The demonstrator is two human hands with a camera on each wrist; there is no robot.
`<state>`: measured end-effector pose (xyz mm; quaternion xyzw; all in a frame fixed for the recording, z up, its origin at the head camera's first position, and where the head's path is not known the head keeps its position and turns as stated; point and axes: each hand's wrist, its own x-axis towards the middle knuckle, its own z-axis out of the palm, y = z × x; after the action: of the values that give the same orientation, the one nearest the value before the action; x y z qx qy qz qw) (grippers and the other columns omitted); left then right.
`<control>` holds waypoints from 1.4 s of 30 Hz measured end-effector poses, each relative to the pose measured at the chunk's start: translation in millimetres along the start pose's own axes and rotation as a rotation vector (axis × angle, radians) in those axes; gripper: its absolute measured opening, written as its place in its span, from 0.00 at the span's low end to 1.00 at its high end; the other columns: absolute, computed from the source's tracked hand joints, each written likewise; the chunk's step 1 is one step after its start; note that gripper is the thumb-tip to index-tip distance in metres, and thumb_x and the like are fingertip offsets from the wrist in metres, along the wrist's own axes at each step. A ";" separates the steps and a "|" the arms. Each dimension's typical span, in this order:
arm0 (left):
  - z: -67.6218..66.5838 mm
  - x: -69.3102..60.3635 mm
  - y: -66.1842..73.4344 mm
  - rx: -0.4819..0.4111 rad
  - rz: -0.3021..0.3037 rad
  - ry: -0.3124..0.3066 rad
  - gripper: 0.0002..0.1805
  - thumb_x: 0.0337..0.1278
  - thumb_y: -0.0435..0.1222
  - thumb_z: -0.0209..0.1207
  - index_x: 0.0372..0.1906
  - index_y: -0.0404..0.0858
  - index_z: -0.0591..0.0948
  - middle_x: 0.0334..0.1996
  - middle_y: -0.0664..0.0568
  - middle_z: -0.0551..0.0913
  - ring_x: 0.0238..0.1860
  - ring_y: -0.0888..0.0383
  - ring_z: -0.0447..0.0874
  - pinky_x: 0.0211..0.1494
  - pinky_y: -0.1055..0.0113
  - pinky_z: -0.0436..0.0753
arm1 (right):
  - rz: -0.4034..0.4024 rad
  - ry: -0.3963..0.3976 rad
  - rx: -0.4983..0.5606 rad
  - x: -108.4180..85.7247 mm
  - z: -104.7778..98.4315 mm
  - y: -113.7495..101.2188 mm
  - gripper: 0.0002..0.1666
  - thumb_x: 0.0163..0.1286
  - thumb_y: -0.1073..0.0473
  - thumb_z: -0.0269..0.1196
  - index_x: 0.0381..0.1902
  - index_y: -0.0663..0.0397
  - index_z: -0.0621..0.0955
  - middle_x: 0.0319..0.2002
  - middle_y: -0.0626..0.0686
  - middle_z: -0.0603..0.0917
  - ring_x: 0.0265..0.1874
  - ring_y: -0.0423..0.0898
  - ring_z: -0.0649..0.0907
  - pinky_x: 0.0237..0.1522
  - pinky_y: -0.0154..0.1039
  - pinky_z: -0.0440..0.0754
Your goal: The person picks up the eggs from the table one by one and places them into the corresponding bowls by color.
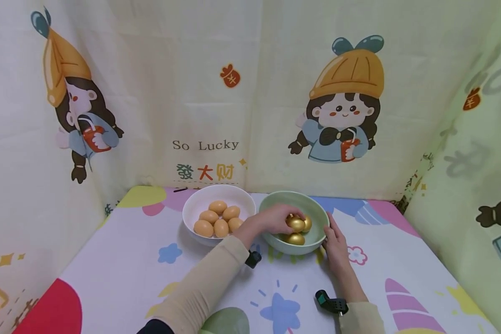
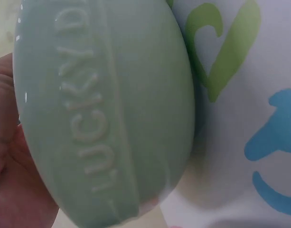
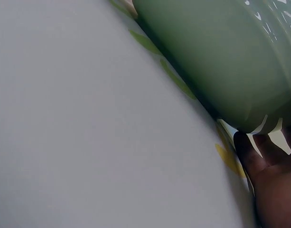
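In the head view, my left hand [image 1: 279, 218] reaches into a green bowl [image 1: 271, 202], its fingers round a golden egg [image 1: 296, 225]. Two more golden eggs, one at the front [image 1: 295, 239] and one partly hidden behind, lie in that bowl. My right hand [image 1: 336, 243] holds the bowl's right side from outside, near the rim. Raised lettering on the bowl's wall [image 2: 150, 95] fills much of the left wrist view, with part of the left hand [image 2: 14, 156] behind it. Fingertips of the right hand [image 3: 268, 175] touch the bowl in the right wrist view.
Left of the green bowl, close beside it, stands a white bowl [image 1: 192, 208] with several brown eggs [image 1: 221, 227]. Both sit near the back of a table with a patterned cloth [image 1: 150, 278]. A printed curtain [image 1: 267, 116] hangs behind and at the sides.
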<state>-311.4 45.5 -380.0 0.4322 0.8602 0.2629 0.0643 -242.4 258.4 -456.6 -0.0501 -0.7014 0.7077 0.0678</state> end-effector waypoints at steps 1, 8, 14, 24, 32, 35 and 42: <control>0.4 1.1 0.2 0.004 0.000 -0.002 0.24 0.55 0.30 0.68 0.59 0.43 0.83 0.50 0.56 0.84 0.47 0.63 0.78 0.53 0.75 0.73 | 0.002 0.000 0.001 -0.1 0.2 0.1 0.33 0.84 0.51 0.42 0.82 0.40 0.52 0.80 0.47 0.49 0.74 0.49 0.61 0.66 0.39 0.67; 0.9 8.7 3.3 0.027 -0.004 -0.028 0.24 0.53 0.30 0.68 0.58 0.44 0.83 0.48 0.57 0.84 0.45 0.63 0.77 0.50 0.75 0.74 | 0.001 0.006 -0.014 -1.3 0.3 -0.1 0.33 0.84 0.50 0.42 0.82 0.39 0.52 0.80 0.46 0.50 0.74 0.49 0.61 0.68 0.43 0.66; 2.6 14.2 3.9 0.083 0.016 -0.071 0.24 0.52 0.28 0.67 0.57 0.44 0.84 0.50 0.59 0.84 0.45 0.64 0.77 0.51 0.76 0.72 | -0.001 0.014 -0.032 -2.4 0.5 -1.1 0.33 0.84 0.50 0.42 0.82 0.40 0.52 0.80 0.46 0.50 0.73 0.49 0.62 0.64 0.34 0.70; 4.1 18.6 -0.2 0.079 0.055 -0.142 0.23 0.56 0.28 0.66 0.57 0.46 0.84 0.50 0.59 0.82 0.48 0.64 0.74 0.55 0.77 0.69 | -0.015 0.017 -0.029 -2.9 2.0 -1.6 0.33 0.84 0.53 0.42 0.82 0.42 0.52 0.80 0.46 0.49 0.74 0.50 0.61 0.68 0.43 0.66; 1.6 23.2 2.5 0.022 0.026 -0.193 0.22 0.60 0.28 0.65 0.59 0.45 0.82 0.51 0.57 0.81 0.49 0.64 0.73 0.57 0.77 0.68 | -0.023 0.020 -0.017 -0.9 -0.6 -4.2 0.32 0.83 0.53 0.42 0.82 0.41 0.53 0.80 0.47 0.50 0.74 0.50 0.60 0.69 0.45 0.65; 2.1 25.0 3.4 0.031 0.019 -0.217 0.22 0.60 0.27 0.64 0.59 0.45 0.82 0.51 0.57 0.81 0.48 0.64 0.72 0.55 0.78 0.69 | -0.015 0.023 -0.031 -0.4 -1.3 -2.9 0.32 0.83 0.52 0.42 0.82 0.41 0.53 0.80 0.47 0.49 0.74 0.50 0.59 0.68 0.45 0.65; 6.8 29.2 3.8 0.028 0.024 -0.249 0.22 0.58 0.25 0.65 0.58 0.43 0.83 0.52 0.56 0.81 0.47 0.65 0.72 0.52 0.79 0.69 | -0.001 0.032 -0.058 -0.1 -0.9 0.7 0.32 0.83 0.51 0.42 0.82 0.40 0.53 0.80 0.48 0.50 0.75 0.53 0.59 0.67 0.45 0.66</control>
<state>-324.4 72.7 -380.5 0.4725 0.8440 0.1960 0.1612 -242.1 259.3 -457.3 -0.0629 -0.7205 0.6862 0.0778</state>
